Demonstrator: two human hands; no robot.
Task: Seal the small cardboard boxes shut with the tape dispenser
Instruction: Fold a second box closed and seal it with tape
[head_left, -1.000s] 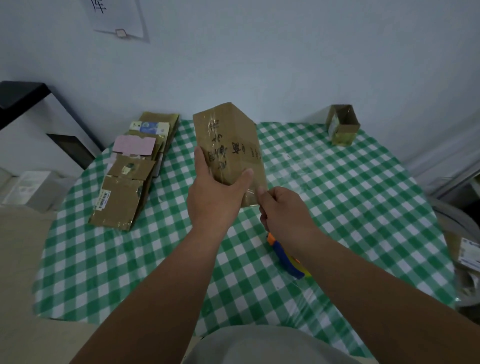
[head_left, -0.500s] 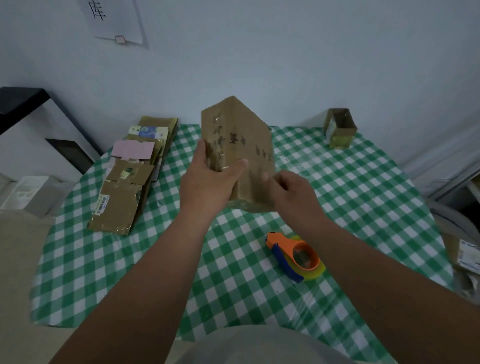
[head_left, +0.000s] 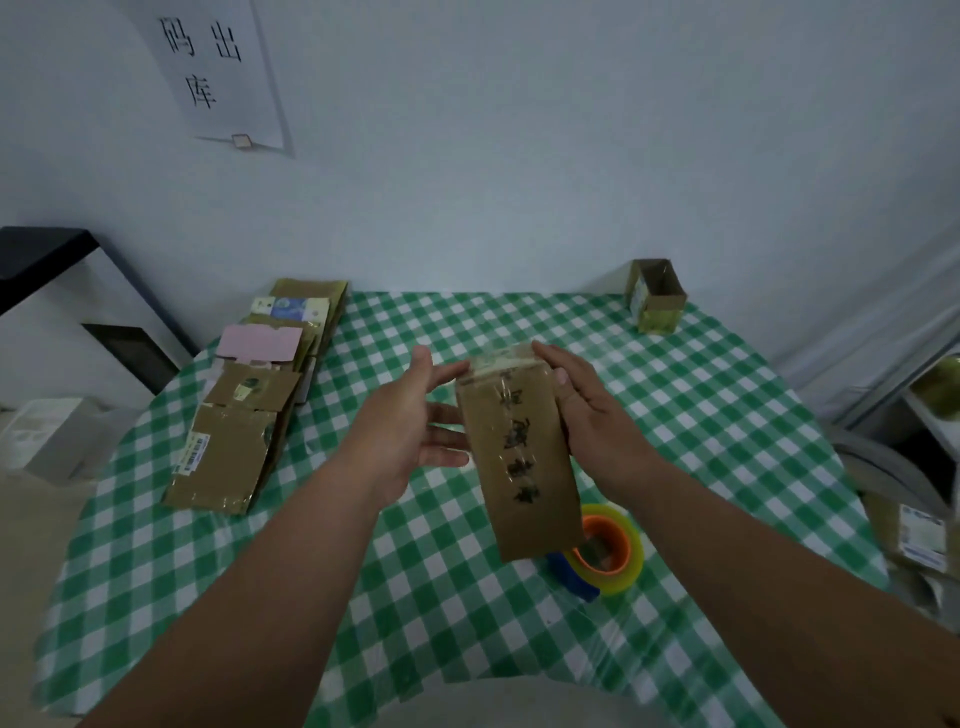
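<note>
A person is holding a small cardboard box (head_left: 519, 457) above the worktop (head_left: 701, 426), long face up, with black handwriting showing under clear tape. The right hand (head_left: 592, 415) is gripping the box's right side, fingers curled over its far end and the thumb lying against the side. The left hand (head_left: 410, 426) is sitting at the box's left side with fingers spread and nearly straight, fingertips touching the cardboard. The tape dispenser (head_left: 605, 553), orange and blue with a yellowish roll, is lying on the green checked cloth just beyond the box's near end, partly hidden by it. A stack of flattened cartons (head_left: 239, 431) is resting at the left, and an open small box (head_left: 655, 296) is standing at the far right edge.
</note>
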